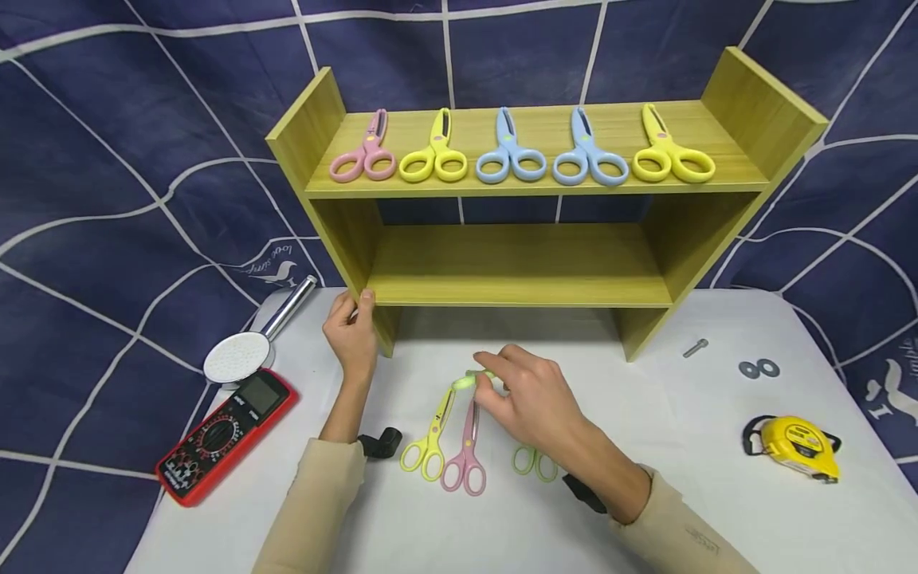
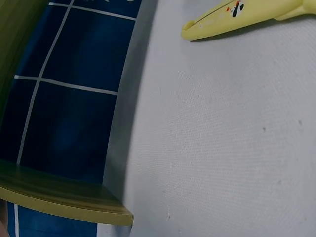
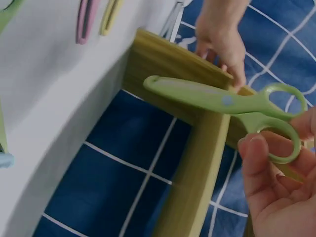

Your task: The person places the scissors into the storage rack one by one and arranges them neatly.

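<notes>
Between thumb and fingers, my right hand [image 1: 534, 399] pinches a pair of green scissors [image 3: 207, 98] by a handle ring, in front of the shelf's lower opening. My left hand [image 1: 351, 335] grips the lower left side panel of the wooden shelf [image 1: 523, 291]. On the table below lie yellow scissors [image 1: 431, 438] and pink scissors [image 1: 468, 454] side by side. A second green pair [image 1: 525, 460] shows only its handles beside my right forearm in the head view. The upper board bears pink scissors [image 1: 370, 151], plus yellow and blue pairs [image 1: 511, 147] in a row.
A red multimeter [image 1: 225, 434] and a shower head [image 1: 240, 356] lie on the left of the white table [image 1: 645, 430]. To the right are a bolt [image 1: 696, 347], two washers [image 1: 759, 368] and a yellow tape measure [image 1: 798, 445]. A blue curtain [image 1: 179, 104] hangs behind.
</notes>
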The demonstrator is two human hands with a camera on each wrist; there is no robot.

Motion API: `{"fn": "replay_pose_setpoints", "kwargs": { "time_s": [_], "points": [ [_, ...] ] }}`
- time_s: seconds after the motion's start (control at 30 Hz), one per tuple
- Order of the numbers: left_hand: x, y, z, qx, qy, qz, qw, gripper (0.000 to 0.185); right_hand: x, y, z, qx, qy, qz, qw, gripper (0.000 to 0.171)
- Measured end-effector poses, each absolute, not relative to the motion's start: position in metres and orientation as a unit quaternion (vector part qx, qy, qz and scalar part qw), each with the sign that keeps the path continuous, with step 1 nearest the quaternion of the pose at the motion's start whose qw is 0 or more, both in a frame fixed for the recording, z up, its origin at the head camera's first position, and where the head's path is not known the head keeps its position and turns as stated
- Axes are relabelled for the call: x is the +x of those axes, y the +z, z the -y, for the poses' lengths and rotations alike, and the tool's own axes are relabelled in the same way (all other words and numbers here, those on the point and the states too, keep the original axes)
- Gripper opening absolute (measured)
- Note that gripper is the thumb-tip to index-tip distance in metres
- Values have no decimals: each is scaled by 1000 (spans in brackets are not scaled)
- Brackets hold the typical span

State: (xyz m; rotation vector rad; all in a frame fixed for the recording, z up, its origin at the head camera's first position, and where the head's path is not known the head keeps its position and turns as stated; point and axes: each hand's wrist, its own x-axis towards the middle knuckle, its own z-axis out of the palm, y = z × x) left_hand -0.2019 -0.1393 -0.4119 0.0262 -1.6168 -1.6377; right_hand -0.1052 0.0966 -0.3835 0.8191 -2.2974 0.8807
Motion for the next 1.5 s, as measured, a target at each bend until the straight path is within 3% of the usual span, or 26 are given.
{"fn": "replay_pose_setpoints", "kwargs": {
  "time_s": [0.17, 0.4, 0.67, 0.83, 1.0, 1.17, 1.33, 1.5],
  "points": [
    [-203, -413, 139, 3, -653, 640, 404, 20, -103, -385, -96, 314, 383, 813, 305, 20],
    [-204, -413, 141, 2, -649, 635, 420, 18, -105, -370, -90, 361, 408, 729, 416, 22],
    [-206, -415, 141, 3, -652, 637, 411, 19, -134, -379, -83, 300, 334, 829, 335, 24],
    [-206, -414, 140, 7, -647, 638, 417, 18, -155, -377, -68, 293, 290, 844, 342, 27],
    [-205, -414, 140, 7, -646, 639, 417, 18, -180, -373, -47, 277, 254, 856, 354, 44],
    [-204, -414, 140, 5, -647, 637, 419, 19, -199, -365, -26, 258, 206, 887, 323, 49],
    [-204, -414, 140, 0, -645, 638, 419, 19, -208, -356, -16, 230, 172, 923, 256, 48],
    [-205, -415, 142, 1, -644, 640, 418, 20, -198, -359, -19, 232, 221, 910, 262, 47]
  ]
}}
